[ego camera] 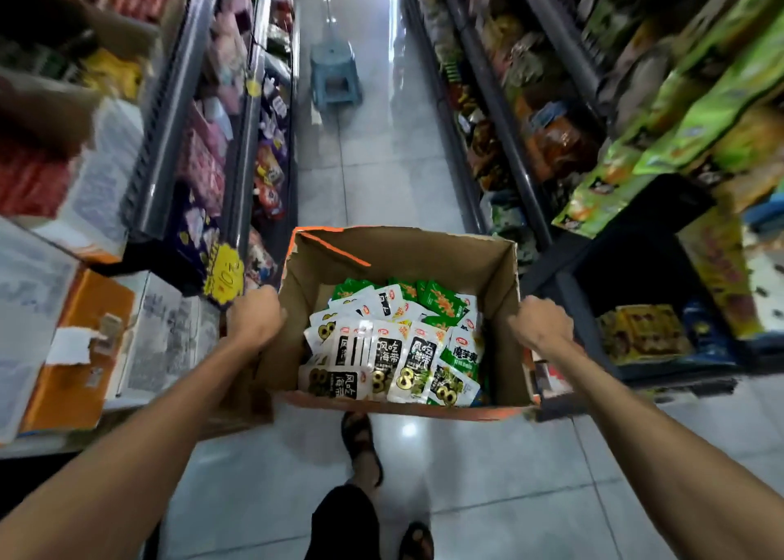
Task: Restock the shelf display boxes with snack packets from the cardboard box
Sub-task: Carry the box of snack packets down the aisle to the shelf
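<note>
An open cardboard box (pixel 428 254) is held up in front of me over the aisle floor. Inside it lie several snack packets (pixel 394 347), white-and-black ones at the near side and green ones toward the far side. My left hand (pixel 254 322) grips the box's left wall at its top edge. On the opposite wall, my right hand (pixel 541 324) grips the same way. Both forearms reach forward from the bottom corners of the view.
Shelves packed with snacks line both sides of a narrow tiled aisle. A blue plastic stool (pixel 335 73) stands far down the aisle. A dark display box (pixel 645 288) with yellow packets sits on the right shelf beside the box. Stacked cartons (pixel 80 347) stand at left. My sandalled feet are below.
</note>
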### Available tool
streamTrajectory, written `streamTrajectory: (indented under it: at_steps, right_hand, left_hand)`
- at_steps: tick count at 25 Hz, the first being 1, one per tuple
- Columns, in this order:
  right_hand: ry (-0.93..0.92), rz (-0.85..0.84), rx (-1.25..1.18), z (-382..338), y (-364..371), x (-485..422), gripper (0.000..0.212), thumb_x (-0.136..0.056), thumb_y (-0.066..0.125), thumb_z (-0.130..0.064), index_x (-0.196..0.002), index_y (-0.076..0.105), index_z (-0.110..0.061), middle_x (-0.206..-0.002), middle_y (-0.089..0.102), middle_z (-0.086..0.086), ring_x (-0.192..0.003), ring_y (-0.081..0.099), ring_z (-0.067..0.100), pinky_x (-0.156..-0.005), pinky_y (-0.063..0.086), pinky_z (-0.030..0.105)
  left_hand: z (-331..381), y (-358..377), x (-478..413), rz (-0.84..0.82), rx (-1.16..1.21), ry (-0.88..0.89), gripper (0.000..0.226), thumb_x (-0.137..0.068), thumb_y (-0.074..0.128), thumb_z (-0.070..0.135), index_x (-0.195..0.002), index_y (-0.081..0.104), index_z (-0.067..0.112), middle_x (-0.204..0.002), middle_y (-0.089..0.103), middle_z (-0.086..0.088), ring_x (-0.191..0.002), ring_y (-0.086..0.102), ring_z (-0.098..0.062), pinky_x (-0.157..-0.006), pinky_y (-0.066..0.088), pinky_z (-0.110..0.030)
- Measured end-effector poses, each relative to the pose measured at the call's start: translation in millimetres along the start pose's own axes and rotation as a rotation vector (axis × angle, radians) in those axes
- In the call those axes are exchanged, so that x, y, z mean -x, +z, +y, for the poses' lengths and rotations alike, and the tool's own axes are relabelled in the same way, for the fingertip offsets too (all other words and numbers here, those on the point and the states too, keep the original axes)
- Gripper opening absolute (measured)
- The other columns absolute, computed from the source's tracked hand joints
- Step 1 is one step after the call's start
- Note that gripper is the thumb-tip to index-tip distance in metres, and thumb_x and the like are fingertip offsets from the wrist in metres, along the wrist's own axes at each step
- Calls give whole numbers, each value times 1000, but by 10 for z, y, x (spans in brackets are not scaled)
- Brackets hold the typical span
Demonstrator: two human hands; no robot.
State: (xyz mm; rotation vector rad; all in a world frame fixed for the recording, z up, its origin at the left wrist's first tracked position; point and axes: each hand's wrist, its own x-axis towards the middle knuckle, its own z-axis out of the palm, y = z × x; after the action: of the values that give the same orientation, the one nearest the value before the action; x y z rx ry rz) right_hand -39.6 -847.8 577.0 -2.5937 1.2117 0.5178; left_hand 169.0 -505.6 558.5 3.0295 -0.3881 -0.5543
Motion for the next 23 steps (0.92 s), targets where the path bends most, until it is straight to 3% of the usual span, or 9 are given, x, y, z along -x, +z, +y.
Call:
streamTrajectory:
  at_steps: [5, 12, 19, 21, 23]
  right_hand:
    - [51, 3, -13, -451, -639, -1012, 31, -88, 55, -23, -110, 67, -6, -120, 65, 18, -111, 61, 38, -87, 50, 40]
    - [149, 30, -138, -1148, -1457, -2390, 32, -87, 56, -23, -111, 69, -7, -120, 66, 18, -111, 62, 38, -87, 50, 38]
    - [97, -19, -182, -2023, -2084, -4489, 30, -89, 56, -24, -111, 69, -9, -122, 66, 15, -113, 62, 35, -87, 51, 38]
    - [79, -42, -191, -2337, -2335, -5082, 24, -90, 55, -24, -104, 70, -10, -118, 67, 15, -110, 63, 35, -83, 50, 37]
    - [62, -39, -207, -2658, -2658, -5667, 15, -89, 54, -23, -82, 63, -14, -105, 70, 14, -100, 66, 35, -74, 50, 37]
  left_hand:
    - [536, -682, -1172, 12, 9, 40, 25, -90, 52, 11, -107, 61, -4, -115, 61, -27, -106, 59, -43, -85, 49, -44]
    - [1134, -1682, -2914, 30, 3, 84, 23, -90, 55, 13, -106, 62, -1, -112, 63, -25, -103, 60, -43, -81, 49, -44]
    - [1673, -2444, -5204, 43, -62, 50, 35, -87, 56, 11, -118, 55, -4, -123, 57, -30, -110, 57, -46, -88, 48, -45]
    - [1830, -2707, -5849, 42, -75, 69, 29, -86, 56, 10, -110, 58, -6, -117, 60, -30, -107, 59, -45, -87, 49, -45]
    - [1959, -3017, -6492, 70, -76, 54, 27, -86, 56, 10, -107, 60, -6, -114, 61, -31, -105, 60, -45, -86, 50, -45]
